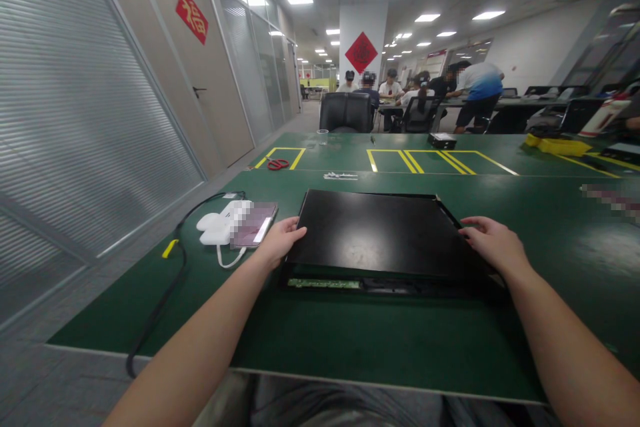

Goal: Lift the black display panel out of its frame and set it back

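A flat, dark glossy screen panel (pixel 375 230) lies over a black frame (pixel 425 287), a little askew to it. Along the frame's near side a strip of green circuit board (pixel 324 283) shows below the panel's edge. My left hand (pixel 281 241) pinches the panel's left edge, thumb on top. At the opposite edge, my right hand (pixel 493 243) has thumb and fingers closed on the panel's right side; its fingertips are partly hidden. Most of the frame is covered by the panel.
Left of the panel are a phone (pixel 256 223), white plastic devices (pixel 215 228) and a black cable (pixel 181 267). Farther back on the green table (pixel 390 347) lie red scissors (pixel 277 164), a clear cup (pixel 323 137), a black box (pixel 442 141) and a yellow tray (pixel 557 145). Several people work beyond.
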Demonstrator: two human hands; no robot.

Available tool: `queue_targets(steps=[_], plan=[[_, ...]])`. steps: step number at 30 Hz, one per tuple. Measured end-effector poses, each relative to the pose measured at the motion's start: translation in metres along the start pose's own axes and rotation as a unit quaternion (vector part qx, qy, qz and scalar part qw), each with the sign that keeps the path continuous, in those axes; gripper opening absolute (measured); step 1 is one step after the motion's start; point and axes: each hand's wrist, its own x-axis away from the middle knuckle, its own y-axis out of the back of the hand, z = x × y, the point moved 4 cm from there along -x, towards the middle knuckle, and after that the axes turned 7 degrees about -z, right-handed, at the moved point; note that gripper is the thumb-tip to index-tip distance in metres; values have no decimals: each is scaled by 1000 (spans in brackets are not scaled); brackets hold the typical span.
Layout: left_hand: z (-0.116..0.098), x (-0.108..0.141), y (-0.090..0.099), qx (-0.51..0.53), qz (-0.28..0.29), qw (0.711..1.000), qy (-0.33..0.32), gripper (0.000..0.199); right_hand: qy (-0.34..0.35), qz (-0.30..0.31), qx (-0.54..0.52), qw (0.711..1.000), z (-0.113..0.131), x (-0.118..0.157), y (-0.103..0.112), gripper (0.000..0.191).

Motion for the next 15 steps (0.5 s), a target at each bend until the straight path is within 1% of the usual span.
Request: queue_targets(steps=[3,6,15], plan=[[1,-1,0,-14,5,1000,-11,35,-24,-2,4,1000,6,3,6,40],[2,-2,1,-25,7,999,-21,38,-22,-1,0,1000,8,4,8,39],[3,-1,2,-6,-5,1000,-8,46,-17,6,11,1000,9,5,5,40]])
